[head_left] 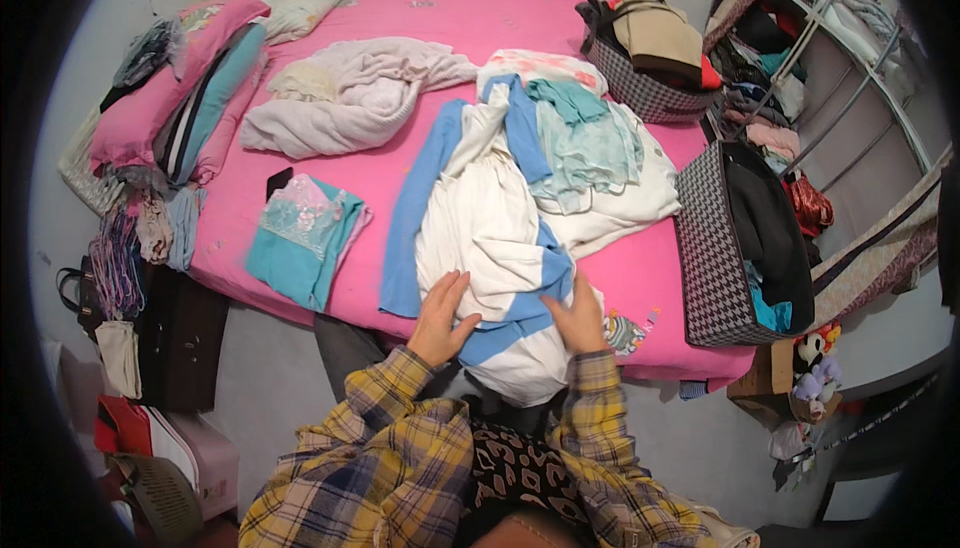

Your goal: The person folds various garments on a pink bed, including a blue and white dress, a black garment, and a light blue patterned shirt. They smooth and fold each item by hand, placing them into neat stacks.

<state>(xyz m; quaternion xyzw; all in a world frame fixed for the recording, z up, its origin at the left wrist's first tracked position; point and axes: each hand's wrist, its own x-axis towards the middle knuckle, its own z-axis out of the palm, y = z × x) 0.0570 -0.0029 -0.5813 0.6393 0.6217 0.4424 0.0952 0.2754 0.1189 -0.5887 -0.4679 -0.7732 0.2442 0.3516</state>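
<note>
A white and blue long-sleeved top (480, 208) lies rumpled on the near side of the bed, its lower part hanging over the edge. My left hand (440, 318) rests on its left side, fingers stretched out and thumb apart. Against its right side is my right hand (578, 318), thumb spread from the fingers, touching the blue and white cloth. A light teal garment (585, 138) and a white garment (635, 193) lie just beyond, on the right. To the left sits a folded turquoise garment (300, 243) with a pink patterned panel.
The bed has a pink sheet (420, 3). A pale bundled blanket (350, 98) lies at the back left, near stacked pillows (190, 98). Two checked fabric storage boxes, one far (640, 78) and one near (705, 248), hold clothes on the right. A dark suitcase (180, 338) stands at left.
</note>
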